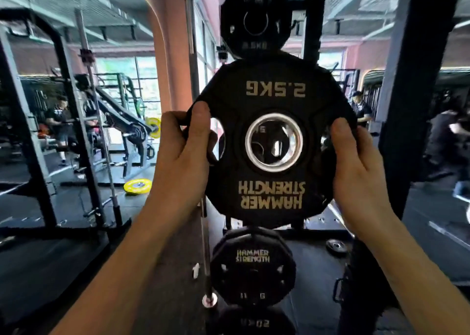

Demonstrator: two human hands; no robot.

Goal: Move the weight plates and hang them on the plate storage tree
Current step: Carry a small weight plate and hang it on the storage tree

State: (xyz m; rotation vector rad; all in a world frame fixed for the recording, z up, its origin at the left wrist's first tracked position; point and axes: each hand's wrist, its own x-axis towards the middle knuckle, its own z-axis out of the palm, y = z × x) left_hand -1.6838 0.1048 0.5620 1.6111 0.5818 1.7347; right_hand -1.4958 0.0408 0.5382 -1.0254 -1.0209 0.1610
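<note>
**Both hands on the 2.5 kg plate, held up in front of the storage tree**

Starting at the fingers: my left thumb [201, 121] is pressed flat over the plate's front face, next to a grip slot on its left side, and the rest of those fingers wrap round behind the rim, out of my sight. The left hand [183, 151] is clamped firmly on that edge. Over on the other side, the right thumb [342, 133] lies over the right rim the same way, and the right hand [356, 167] grips the edge with its fingers curled behind.

Between them, the 2.5 kg plate [273, 105] is up at chest height, face toward me and upside down: "2.5KG" reads inverted at the top, "HAMMER STRENGTH" inverted at the bottom. Its steel-ringed centre hole [274, 142] is open, and I can see through it, though what lies behind is blurred.

Moving outward, the plate storage tree [309, 37] stands directly behind. A small black plate [255, 19] hangs above my plate, a larger Hammer Strength plate [253, 268] hangs below it, and another one [254, 322] sits lower still at the frame's bottom edge.

A barbell [204, 233] stands upright just left of the tree. On the floor, a yellow plate [137, 187] lies off to the left, and a small dark plate [336, 245] lies to the right.
</note>
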